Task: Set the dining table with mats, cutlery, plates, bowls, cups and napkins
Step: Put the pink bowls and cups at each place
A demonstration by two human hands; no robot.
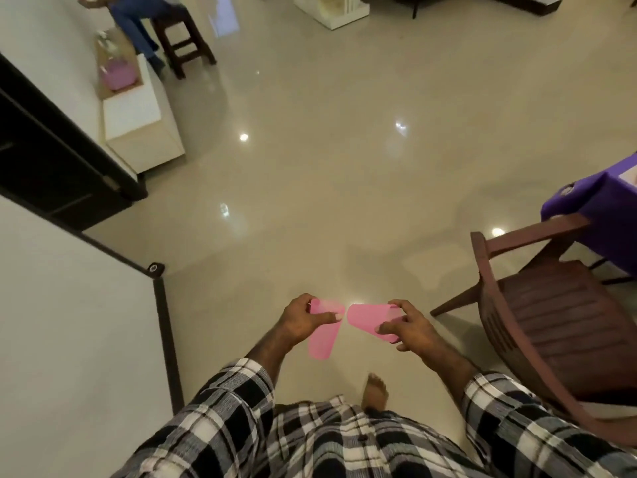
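I carry two pink plastic cups over the shiny floor. My left hand [303,320] grips one pink cup [321,343] near its rim, the cup's base pointing down toward me. My right hand [408,326] holds the other pink cup [367,319] on its side, base pointing left, the two cups almost touching. The dining table with a purple cloth [599,215] shows at the right edge; little of its top is in view.
A brown wooden chair [551,322] stands right of me beside the table. A white low cabinet [138,122] with a pink bowl [119,75] is far left. A dark door frame [51,160], a wooden stool [186,43] with a seated person, and my bare foot [375,391] are visible.
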